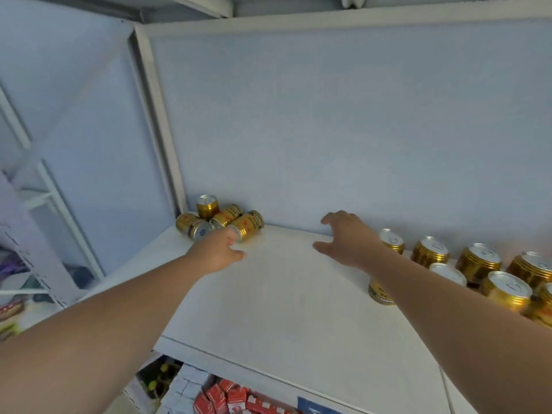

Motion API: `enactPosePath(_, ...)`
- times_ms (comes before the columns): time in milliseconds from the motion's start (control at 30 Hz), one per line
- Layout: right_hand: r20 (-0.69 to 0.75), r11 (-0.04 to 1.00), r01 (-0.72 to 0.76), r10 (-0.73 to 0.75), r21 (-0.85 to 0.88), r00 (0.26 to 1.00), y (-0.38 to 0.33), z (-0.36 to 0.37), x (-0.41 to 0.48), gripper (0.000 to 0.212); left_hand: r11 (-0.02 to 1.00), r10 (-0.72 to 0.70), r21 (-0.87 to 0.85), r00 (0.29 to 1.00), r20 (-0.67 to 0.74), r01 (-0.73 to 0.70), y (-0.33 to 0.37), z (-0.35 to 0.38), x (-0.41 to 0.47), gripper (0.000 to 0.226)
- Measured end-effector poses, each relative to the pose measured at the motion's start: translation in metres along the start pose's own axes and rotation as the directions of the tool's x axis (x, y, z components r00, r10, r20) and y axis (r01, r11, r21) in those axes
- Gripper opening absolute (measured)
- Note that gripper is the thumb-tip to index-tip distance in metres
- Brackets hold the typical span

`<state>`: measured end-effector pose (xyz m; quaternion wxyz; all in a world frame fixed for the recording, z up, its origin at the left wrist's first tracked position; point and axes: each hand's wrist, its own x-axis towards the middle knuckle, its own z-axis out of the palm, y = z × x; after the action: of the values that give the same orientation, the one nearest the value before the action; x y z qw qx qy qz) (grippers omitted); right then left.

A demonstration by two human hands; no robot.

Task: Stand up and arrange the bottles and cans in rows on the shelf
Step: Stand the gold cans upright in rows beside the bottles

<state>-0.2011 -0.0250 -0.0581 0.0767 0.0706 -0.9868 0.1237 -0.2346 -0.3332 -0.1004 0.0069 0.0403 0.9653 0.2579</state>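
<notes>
Gold cans lie in a small heap at the back left corner of the white shelf (286,294): one upright can (207,206) behind three toppled ones. My left hand (219,252) reaches to the nearest fallen can (248,225), fingertips at its end; whether it grips is unclear. My right hand (348,239) hovers open, fingers spread, above the shelf's middle. To its right stand several upright gold cans in two rows (478,264), and my right forearm partly hides one can (380,291).
A pale blue back wall (328,130) and a white corner post (158,115) close off the shelf. Red cartons (227,398) sit on the lower shelf. Another rack with mixed goods (18,279) stands at far left.
</notes>
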Motion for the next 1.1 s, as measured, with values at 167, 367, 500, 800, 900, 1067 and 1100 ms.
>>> enactPosePath(167,0.080,1.000,0.021,-0.021,0.001,0.997,-0.062,0.044,0.047,0.065,0.991,0.045,0.129,0.994,-0.100,-0.032,-0.062,-0.042,0.018,0.029)
enactPosePath(367,0.106,0.992,0.109,-0.101,-0.068,0.989,-0.119,0.086,0.098,0.068,0.960,0.051,0.277,0.995,-0.090,-0.024,-0.128,-0.068,0.058,0.080)
enactPosePath(500,0.121,0.965,0.186,-0.166,-0.184,0.979,-0.141,0.106,0.127,0.069,0.848,0.208,0.496,0.978,0.011,-0.186,-0.155,-0.071,0.084,0.082)
enactPosePath(800,0.072,0.889,0.208,-0.196,-0.407,0.978,-0.155,0.137,0.152,0.071,0.723,0.346,0.627,0.938,0.033,-0.289,-0.174,-0.061,0.118,0.073)
enactPosePath(900,0.035,0.875,0.187,-0.192,-0.445,0.981,-0.151,0.139,0.150,0.064,0.760,0.355,0.568,0.934,0.048,-0.318,-0.177,-0.060,0.126,0.067)
enactPosePath(1067,-0.045,0.917,0.110,-0.137,-0.383,0.990,-0.143,0.134,0.142,0.058,0.892,0.299,0.336,0.952,0.069,-0.304,-0.173,-0.065,0.120,0.069)
enactPosePath(1100,-0.066,0.934,0.081,-0.110,-0.349,0.992,-0.141,0.131,0.139,0.057,0.924,0.286,0.244,0.956,0.068,-0.294,-0.171,-0.066,0.114,0.070)
